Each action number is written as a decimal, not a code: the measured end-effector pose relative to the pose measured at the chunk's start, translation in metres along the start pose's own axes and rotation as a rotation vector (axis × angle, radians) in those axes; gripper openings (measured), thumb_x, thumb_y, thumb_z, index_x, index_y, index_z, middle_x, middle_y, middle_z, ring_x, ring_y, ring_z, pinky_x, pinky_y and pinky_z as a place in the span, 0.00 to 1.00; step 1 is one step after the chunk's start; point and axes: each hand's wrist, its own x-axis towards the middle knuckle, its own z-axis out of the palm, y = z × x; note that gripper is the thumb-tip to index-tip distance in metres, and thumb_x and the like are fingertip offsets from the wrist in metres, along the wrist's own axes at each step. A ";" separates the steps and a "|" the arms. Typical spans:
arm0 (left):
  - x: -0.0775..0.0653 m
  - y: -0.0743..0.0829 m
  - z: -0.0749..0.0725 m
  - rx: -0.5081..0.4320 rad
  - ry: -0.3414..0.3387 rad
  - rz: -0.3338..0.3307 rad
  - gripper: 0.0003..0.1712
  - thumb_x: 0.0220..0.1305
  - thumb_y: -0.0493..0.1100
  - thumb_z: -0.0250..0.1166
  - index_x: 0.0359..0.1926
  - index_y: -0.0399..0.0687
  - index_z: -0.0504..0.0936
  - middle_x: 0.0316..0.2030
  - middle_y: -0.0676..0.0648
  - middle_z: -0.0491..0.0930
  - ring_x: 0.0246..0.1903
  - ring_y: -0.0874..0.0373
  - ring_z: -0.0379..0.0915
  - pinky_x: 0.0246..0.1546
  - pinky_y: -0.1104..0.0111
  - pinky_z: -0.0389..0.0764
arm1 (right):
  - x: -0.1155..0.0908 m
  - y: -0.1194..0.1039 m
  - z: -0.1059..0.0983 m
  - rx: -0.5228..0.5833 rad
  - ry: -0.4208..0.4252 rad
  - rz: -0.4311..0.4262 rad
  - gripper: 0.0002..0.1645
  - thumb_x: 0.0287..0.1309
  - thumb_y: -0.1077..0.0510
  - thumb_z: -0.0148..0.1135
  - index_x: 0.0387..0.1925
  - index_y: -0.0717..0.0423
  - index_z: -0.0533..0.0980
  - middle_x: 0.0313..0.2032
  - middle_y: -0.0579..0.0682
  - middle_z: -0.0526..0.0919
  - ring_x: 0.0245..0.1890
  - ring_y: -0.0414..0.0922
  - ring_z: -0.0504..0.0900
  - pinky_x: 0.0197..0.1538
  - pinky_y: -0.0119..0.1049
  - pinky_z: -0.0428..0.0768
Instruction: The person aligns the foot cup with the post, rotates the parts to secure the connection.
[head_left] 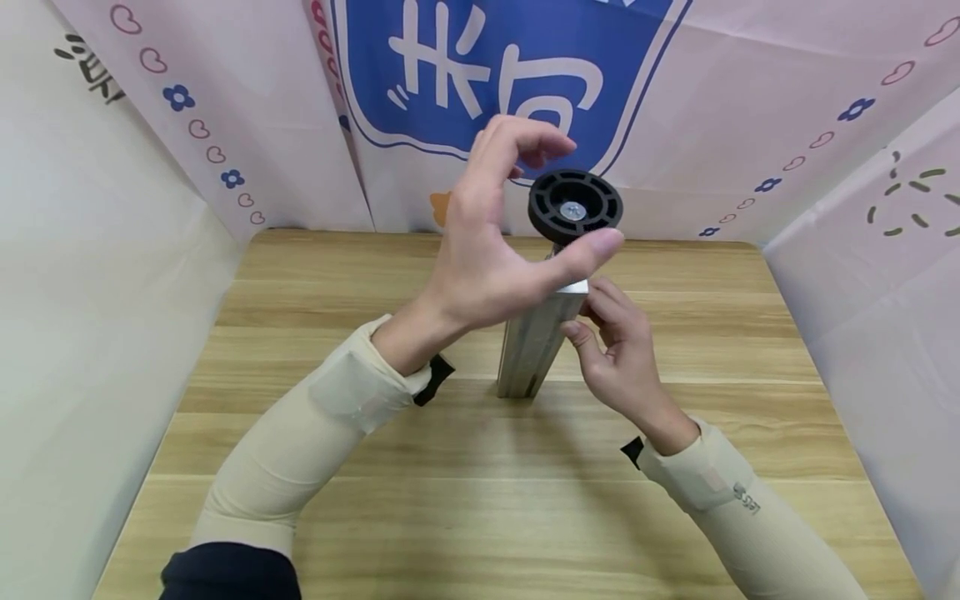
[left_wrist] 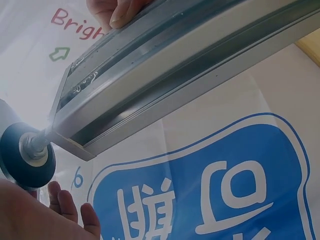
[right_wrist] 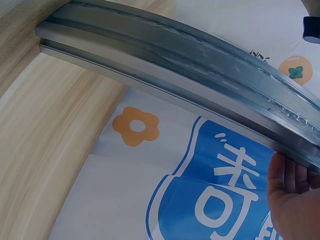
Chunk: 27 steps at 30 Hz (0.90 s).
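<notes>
An aluminium profile [head_left: 534,342] stands upright on the table, its long slots showing in the right wrist view. A black round levelling foot [head_left: 576,200] with a screw in its centre sits at its upper end; the left wrist view shows its threaded stud [left_wrist: 36,145]. Around the foot curves my left hand [head_left: 495,242], thumb at its near rim and fingers spread beyond its far left side, with space between. My right hand [head_left: 618,350] grips the profile's right side just below the top, thumb in front; some fingers are hidden behind it.
The wood-grain table [head_left: 360,517] spreads under both arms. A printed white cloth [head_left: 720,108] with a blue sign rises behind it, and white cloth walls [head_left: 90,250] close in both sides. A black piece [head_left: 433,381] shows at the left wrist.
</notes>
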 end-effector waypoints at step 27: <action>0.000 0.005 -0.002 -0.058 -0.025 -0.107 0.32 0.53 0.47 0.71 0.54 0.32 0.75 0.49 0.39 0.84 0.52 0.55 0.76 0.58 0.67 0.70 | -0.001 0.002 0.000 -0.011 0.007 0.020 0.17 0.63 0.75 0.64 0.53 0.76 0.80 0.49 0.42 0.81 0.47 0.38 0.80 0.57 0.30 0.83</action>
